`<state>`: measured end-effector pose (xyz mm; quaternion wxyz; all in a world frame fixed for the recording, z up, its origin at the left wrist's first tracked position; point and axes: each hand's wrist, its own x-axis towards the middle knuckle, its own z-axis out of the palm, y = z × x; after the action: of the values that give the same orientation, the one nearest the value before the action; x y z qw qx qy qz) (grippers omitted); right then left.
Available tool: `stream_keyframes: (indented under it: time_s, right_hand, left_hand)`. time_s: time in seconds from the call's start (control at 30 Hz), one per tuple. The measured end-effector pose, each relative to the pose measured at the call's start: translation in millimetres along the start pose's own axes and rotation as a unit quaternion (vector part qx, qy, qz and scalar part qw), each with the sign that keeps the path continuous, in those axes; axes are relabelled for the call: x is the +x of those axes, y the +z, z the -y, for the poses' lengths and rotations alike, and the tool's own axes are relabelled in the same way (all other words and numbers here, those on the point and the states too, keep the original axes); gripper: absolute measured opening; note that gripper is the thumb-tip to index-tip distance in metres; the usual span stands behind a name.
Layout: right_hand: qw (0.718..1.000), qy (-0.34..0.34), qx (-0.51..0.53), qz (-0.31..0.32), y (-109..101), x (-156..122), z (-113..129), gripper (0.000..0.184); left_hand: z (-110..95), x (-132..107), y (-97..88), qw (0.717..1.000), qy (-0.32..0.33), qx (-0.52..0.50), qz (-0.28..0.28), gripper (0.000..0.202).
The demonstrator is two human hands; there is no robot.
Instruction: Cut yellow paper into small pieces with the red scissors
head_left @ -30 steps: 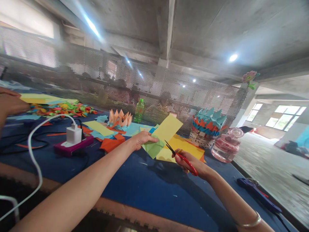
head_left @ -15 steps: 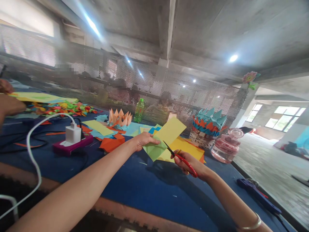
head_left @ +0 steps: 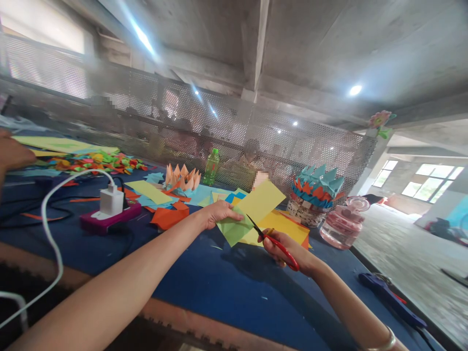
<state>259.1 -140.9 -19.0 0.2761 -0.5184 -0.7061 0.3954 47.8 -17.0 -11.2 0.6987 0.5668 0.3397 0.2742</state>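
Note:
My left hand (head_left: 217, 213) pinches a yellow-green sheet of paper (head_left: 256, 207) and holds it up above the blue table (head_left: 219, 282). My right hand (head_left: 283, 246) grips red-handled scissors (head_left: 275, 241). Their dark blades touch the lower edge of the sheet, near my left fingers. A yellow sheet over an orange one (head_left: 283, 226) lies flat on the table just behind both hands.
A white charger (head_left: 110, 201) on a purple power strip (head_left: 109, 218) with a white cable lies at left. Behind are an orange paper flower (head_left: 182, 178), a green bottle (head_left: 211, 167), a paper-topped basket (head_left: 314, 192), a pink jar (head_left: 343, 222) and another person's hand (head_left: 12, 153).
The scissors have moved up and left, further into the sheet. My left hand has raised the sheet slightly. The view has shifted a little.

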Motion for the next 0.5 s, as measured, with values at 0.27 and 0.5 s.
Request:
stream_keyframes:
  time_s: [0.27, 0.5]
  right_hand:
    - [1.000, 0.003, -0.022, -0.014, 0.6, -0.9, -1.8, 0.048]
    - [0.997, 0.046, -0.035, -0.057, 4.0, 2.0, 1.5, 0.048]
  left_hand:
    - [0.5, 0.9, -0.4, 1.000, -0.003, 0.001, 0.000, 0.035]
    - [-0.1, 0.2, -0.7, 1.000, -0.001, 0.009, 0.004, 0.036]
